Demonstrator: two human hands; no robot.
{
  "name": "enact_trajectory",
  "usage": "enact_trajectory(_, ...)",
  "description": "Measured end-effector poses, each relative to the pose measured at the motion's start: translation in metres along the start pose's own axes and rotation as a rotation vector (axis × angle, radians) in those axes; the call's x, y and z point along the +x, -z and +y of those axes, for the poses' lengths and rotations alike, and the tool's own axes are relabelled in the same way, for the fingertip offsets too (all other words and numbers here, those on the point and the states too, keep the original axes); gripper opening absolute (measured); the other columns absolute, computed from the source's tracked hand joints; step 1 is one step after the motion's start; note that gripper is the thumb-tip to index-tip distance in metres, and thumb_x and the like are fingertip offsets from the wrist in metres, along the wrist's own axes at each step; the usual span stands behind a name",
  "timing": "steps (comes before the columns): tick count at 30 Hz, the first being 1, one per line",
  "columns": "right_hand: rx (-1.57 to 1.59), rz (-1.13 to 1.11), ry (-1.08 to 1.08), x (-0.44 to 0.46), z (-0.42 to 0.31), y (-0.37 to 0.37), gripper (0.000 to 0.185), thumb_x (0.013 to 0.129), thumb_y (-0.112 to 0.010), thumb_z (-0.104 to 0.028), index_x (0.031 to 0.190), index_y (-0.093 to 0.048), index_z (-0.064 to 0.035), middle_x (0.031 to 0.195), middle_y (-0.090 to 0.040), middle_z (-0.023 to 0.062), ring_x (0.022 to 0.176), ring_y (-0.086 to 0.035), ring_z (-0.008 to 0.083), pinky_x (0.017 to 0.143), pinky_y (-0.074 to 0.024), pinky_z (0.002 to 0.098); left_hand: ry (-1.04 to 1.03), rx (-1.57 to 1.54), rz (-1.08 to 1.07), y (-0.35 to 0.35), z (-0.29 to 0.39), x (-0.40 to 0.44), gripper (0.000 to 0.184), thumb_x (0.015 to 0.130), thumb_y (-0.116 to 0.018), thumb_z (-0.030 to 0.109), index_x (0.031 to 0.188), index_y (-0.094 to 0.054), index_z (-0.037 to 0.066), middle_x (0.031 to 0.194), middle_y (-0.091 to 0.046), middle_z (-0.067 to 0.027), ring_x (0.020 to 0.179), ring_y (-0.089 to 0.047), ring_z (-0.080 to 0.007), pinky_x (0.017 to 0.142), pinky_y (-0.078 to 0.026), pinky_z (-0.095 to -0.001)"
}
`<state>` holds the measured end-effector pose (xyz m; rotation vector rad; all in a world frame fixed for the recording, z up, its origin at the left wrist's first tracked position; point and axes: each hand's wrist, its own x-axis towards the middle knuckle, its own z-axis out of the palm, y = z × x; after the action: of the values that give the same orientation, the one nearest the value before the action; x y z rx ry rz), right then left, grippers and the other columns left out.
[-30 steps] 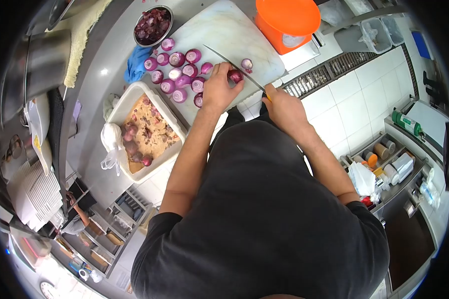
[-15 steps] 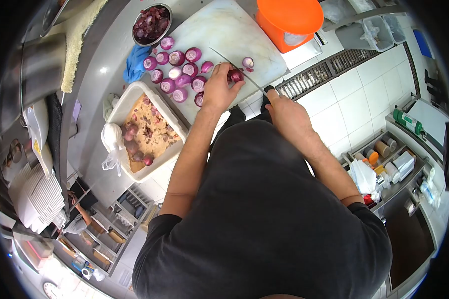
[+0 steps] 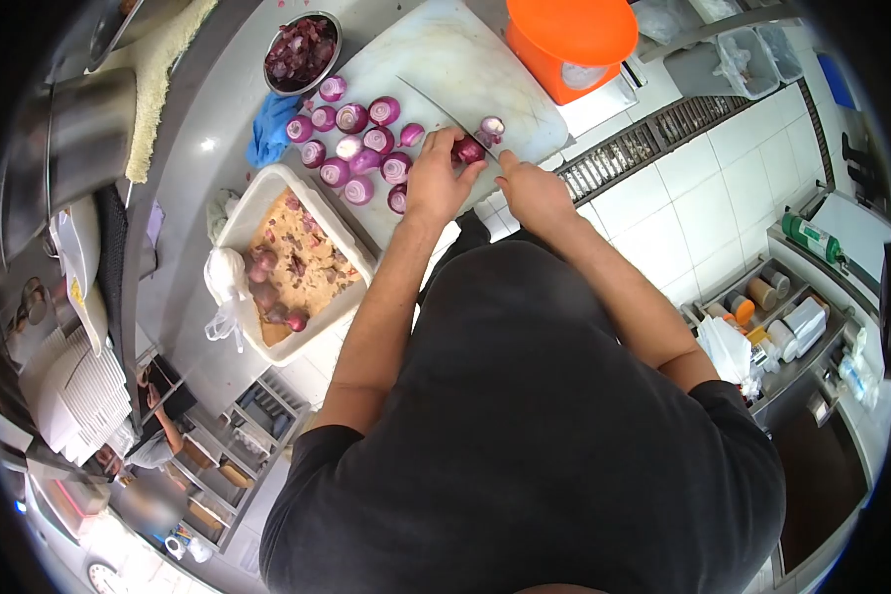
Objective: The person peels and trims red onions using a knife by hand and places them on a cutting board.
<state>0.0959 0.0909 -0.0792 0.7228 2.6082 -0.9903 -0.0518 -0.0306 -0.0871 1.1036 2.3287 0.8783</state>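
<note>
On the white cutting board (image 3: pixel 505 74), my left hand (image 3: pixel 438 180) is closed around a red onion (image 3: pixel 469 149), holding it down. My right hand (image 3: pixel 537 198) grips a long knife (image 3: pixel 436 102); its handle is hidden in the fist. The blade lies across the board beside my left fingertips, at the held onion. Whether the edge has entered the onion, I cannot tell. A cut onion piece (image 3: pixel 490 128) rests just beyond the blade. Several peeled, trimmed red onions (image 3: pixel 351 119) are grouped left of my left hand.
A metal bowl (image 3: pixel 338 49) of onion skins stands at the upper left, near a blue cloth (image 3: pixel 269 127). A white tub (image 3: pixel 364 259) with whole onions and scraps sits left. An orange bucket (image 3: pixel 574 40) stands beyond the board. Another person (image 3: pixel 158 450) is in the background.
My right hand has moved up and left, pushing the knife forward so its tip reaches farther across the board. My left hand stays on the onion.
</note>
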Motion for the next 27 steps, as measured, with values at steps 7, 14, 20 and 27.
enact_trajectory(7,0.024,-0.003,-0.007,0.003,0.005,-0.007,0.027,0.107,-0.059,-0.025,0.121,-0.051,-0.0035,0.097,-0.075,0.0232,0.093,-0.074,0.0448,0.078,-0.0580,0.0584,0.139,-0.230,0.126,-0.015,-0.005,-0.007,0.053,0.088,-0.088,0.014,0.132,-0.061,0.000,0.125,-0.065,-0.0165,0.099,-0.076,-0.0250,0.082,-0.066,-0.0357)
enact_trajectory(14,0.086,0.027,-0.045,0.008,0.012,-0.005,0.030,0.107,-0.059,-0.030,0.121,-0.056,-0.0033,0.096,-0.075,0.0240,0.093,-0.073,0.0459,0.080,-0.0572,0.0593,0.155,-0.235,0.205,-0.031,-0.020,0.003,0.049,0.089,-0.084,0.011,0.132,-0.062,0.001,0.122,-0.066,-0.0142,0.099,-0.074,-0.0216,0.083,-0.061,-0.0325)
enact_trajectory(20,0.162,0.123,-0.028,0.017,0.033,0.004,0.029,0.104,-0.060,-0.029,0.111,-0.064,-0.0006,0.100,-0.072,0.0258,0.098,-0.070,0.0474,0.086,-0.0546,0.0583,0.267,-0.812,0.117,-0.012,-0.003,-0.008,0.048,0.094,-0.074,-0.002,0.139,-0.058,0.002,0.128,-0.066,-0.0096,0.106,-0.068,-0.0144,0.089,-0.057,-0.0297)
enact_trajectory(27,0.209,0.310,0.052,-0.011,0.008,0.044,0.024,0.102,-0.061,-0.022,0.101,-0.060,0.0021,0.096,-0.068,0.0249,0.093,-0.067,0.0482,0.081,-0.0521,0.0573,0.111,-0.890,0.158,0.005,0.007,-0.022,0.051,0.092,-0.070,-0.014,0.139,-0.056,0.002,0.131,-0.062,-0.0087,0.123,-0.065,-0.0173,0.099,-0.057,-0.0299)
